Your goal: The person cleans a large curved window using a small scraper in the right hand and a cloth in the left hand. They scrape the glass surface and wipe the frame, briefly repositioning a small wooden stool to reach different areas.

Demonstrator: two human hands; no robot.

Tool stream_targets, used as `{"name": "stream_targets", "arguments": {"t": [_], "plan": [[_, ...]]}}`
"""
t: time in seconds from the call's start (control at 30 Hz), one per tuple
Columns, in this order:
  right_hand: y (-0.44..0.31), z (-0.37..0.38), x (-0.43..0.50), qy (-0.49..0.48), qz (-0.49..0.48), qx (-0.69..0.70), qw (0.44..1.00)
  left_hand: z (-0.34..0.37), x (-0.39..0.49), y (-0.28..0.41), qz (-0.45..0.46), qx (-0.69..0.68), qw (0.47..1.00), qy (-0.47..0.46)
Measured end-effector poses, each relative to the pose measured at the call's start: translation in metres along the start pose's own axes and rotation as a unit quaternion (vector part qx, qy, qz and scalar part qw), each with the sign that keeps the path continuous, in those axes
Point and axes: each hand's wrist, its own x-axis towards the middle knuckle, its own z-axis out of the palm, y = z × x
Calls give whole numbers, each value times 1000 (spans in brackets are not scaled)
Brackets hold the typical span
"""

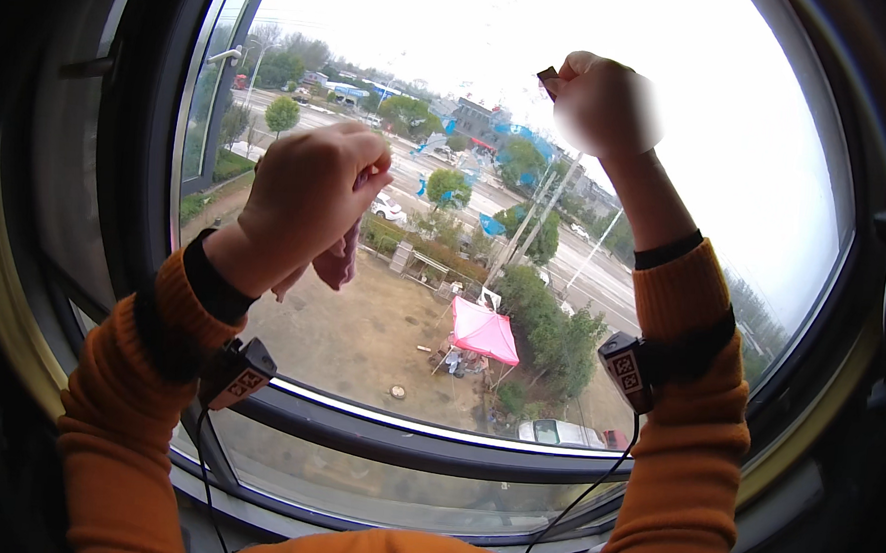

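Both my hands are raised in front of a window pane (380,326). My left hand (312,187) grips a pinkish cloth (336,263), which hangs down below the fingers. Higher up and to the right, my right hand (609,109) pinches a small dark flat piece (548,80) between thumb and fingers; part of this hand is blurred. Between the hands, torn blue remnants (493,225) and faint marks show on the glass.
A dark window frame (419,454) runs below and around the pane. At the left is a window handle (225,55). Cabled devices (241,375) are strapped to both forearms. Outside lie a yard with a pink canopy (485,331), parked cars, trees and a road.
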Motion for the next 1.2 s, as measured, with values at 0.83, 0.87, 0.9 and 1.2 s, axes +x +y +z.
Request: {"name": "stream_targets", "arguments": {"t": [0.83, 0.87, 0.9, 1.2], "plan": [[7, 11, -23, 43, -74, -7, 996, 63, 77, 21, 74, 68, 992, 80], [4, 11, -27, 19, -26, 6, 999, 62, 75, 21, 58, 60, 994, 71], [0, 13, -31, -33, -45, 6, 998, 61, 71, 22, 42, 51, 996, 62], [0, 22, -41, 27, -37, -26, 999, 53, -42, 55, -29, -134, 990, -37]]}}
